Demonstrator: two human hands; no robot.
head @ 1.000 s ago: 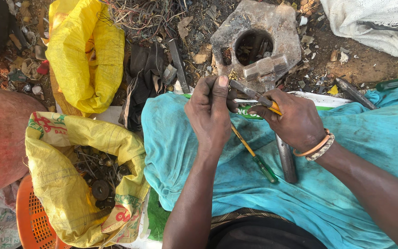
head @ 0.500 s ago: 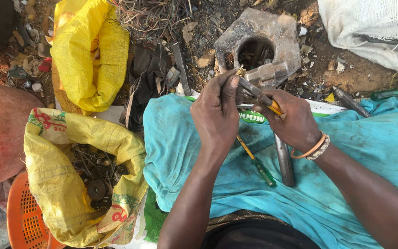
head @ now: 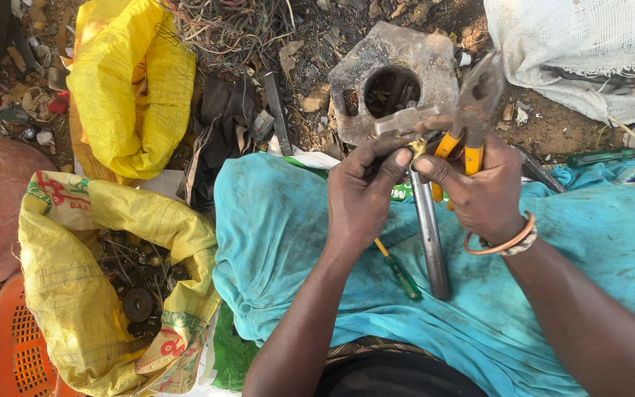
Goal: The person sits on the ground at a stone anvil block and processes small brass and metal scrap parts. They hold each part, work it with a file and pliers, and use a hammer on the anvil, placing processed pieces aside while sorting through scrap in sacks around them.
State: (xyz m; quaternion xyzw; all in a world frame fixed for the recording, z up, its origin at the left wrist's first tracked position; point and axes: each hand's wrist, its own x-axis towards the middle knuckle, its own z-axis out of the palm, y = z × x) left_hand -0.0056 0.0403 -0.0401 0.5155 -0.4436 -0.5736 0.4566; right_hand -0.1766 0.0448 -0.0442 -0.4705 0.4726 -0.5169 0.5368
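My right hand (head: 483, 191) grips orange-handled pliers (head: 472, 117), their dark jaws pointing up and away from me. My left hand (head: 361, 187) pinches a small brassy metal piece (head: 417, 147) between thumb and fingers, right beside my right thumb. Both hands hover over a teal cloth (head: 273, 235) spread on my lap. On that cloth lie a grey metal rod (head: 429, 235) and a green-handled screwdriver (head: 400, 273), just below my hands.
A stone block with a round hole (head: 398, 70) sits on the dirt ahead. A yellow sack of dark metal scrap (head: 75, 294) stands open at left in an orange basket (head: 12, 353). Another yellow sack (head: 130, 88), tangled wires (head: 237, 29), a white woven sack (head: 575, 51).
Both hands have lifted closer to the camera. The pliers have swung from lying across the left fingers to pointing upward. The left fingers now pinch the small piece beside the right thumb.
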